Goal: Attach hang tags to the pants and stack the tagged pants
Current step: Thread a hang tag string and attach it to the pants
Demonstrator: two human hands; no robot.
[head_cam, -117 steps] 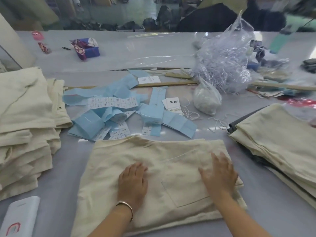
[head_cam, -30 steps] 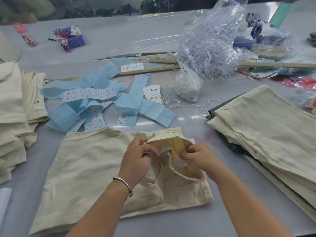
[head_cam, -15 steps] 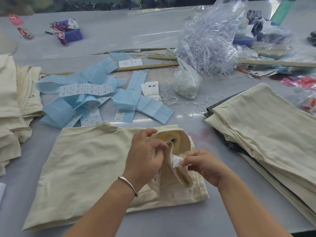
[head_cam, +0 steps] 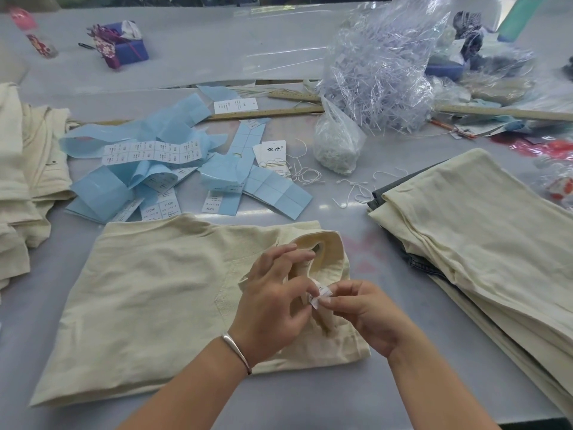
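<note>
A folded pair of cream pants [head_cam: 148,293] lies on the table in front of me, its waistband [head_cam: 325,243] turned up and open at the right. A small white sewn-in label [head_cam: 319,294] sticks out from inside the waist. My right hand [head_cam: 362,315] pinches that label between thumb and fingertips. My left hand [head_cam: 273,302] touches the label with its thumb, and its fingers are spread over the waistband fabric. White hang tags [head_cam: 273,153] with loose strings lie beyond the pants.
Cream pants are piled at the left [head_cam: 21,181] and at the right [head_cam: 483,243]. Blue label strips [head_cam: 148,169], wooden rulers [head_cam: 266,113], a small bag of white strings [head_cam: 335,147] and a large clear bag of plastic fasteners [head_cam: 381,66] lie behind.
Since my hands lay flat on the pants, they have turned the waistband open and drawn out the inner label. In the last half second my left fingers spread apart.
</note>
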